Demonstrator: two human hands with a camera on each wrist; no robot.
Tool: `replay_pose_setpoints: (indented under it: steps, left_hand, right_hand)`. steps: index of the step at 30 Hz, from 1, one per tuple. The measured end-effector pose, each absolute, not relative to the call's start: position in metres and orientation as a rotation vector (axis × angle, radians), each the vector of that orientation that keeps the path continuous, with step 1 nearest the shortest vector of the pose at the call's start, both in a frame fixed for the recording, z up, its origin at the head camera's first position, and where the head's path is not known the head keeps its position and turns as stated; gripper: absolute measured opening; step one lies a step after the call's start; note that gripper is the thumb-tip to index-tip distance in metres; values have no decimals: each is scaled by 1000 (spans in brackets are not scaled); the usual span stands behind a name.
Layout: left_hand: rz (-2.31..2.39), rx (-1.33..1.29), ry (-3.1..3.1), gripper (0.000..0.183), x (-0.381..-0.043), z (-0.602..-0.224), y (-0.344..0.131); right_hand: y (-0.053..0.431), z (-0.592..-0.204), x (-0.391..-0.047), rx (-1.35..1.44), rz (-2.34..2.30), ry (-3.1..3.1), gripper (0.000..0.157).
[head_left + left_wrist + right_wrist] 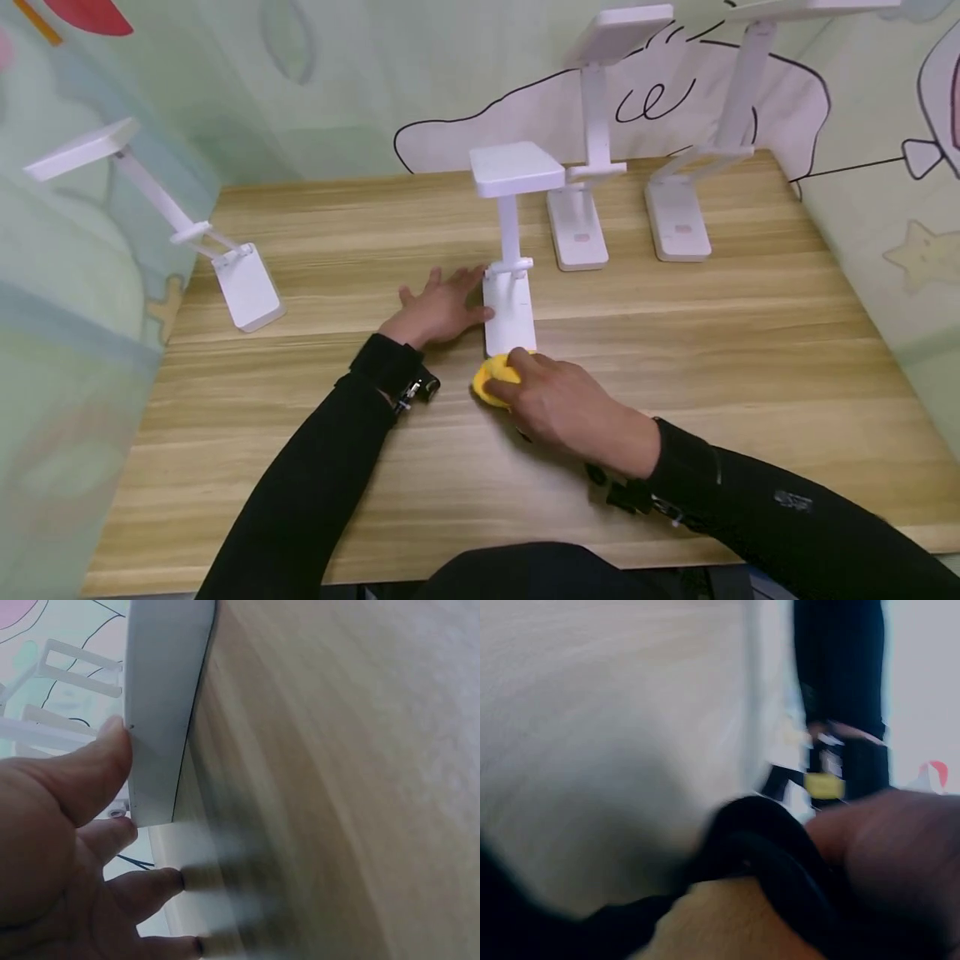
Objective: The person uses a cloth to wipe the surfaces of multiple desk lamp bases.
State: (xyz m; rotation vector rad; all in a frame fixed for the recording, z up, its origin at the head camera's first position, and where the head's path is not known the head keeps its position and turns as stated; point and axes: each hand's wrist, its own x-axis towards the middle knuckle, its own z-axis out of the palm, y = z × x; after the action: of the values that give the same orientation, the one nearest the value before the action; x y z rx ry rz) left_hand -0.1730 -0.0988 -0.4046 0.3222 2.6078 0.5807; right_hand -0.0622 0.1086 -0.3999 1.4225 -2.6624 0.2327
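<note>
Left hand [441, 308], fingers spread, touches white rectangular-based desk lamp [509, 304]; right hand [566, 410] grips yellow cloth [489, 375] at its near end. Uneven pressure could shift it.

The cloth [490, 383] is yellow, the lamps [510, 315] white.

You can read no words or numbers here: the pale mark [792, 501] on your right sleeve [813, 537] is too small to make out, and the black loop [655, 97] on the wall [337, 117] merely resembles a letter e
</note>
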Motion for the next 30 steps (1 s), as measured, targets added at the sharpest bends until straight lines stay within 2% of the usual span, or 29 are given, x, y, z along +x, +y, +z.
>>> replay_pose_setpoints:
  steps: [6, 18, 22, 26, 30]
  left_hand:
    - [599, 320, 2585, 75, -174, -403, -99]
    - [618, 297, 2565, 76, -174, -400, -101]
    - [621, 296, 2567, 76, -173, -401, -101]
    - [619, 310, 2575, 76, -173, -402, -101]
    - [622, 331, 2581, 74, -173, -404, -103]
  right_hand:
    - [98, -412, -68, 1388, 123, -2626, 30]
    - [145, -405, -79, 1281, 153, -2726, 25]
    - [160, -398, -88, 1161, 81, -2727, 21]
    - [163, -383, -102, 1056, 139, -2692, 30]
    - [141, -381, -119, 1053, 263, -2678, 40]
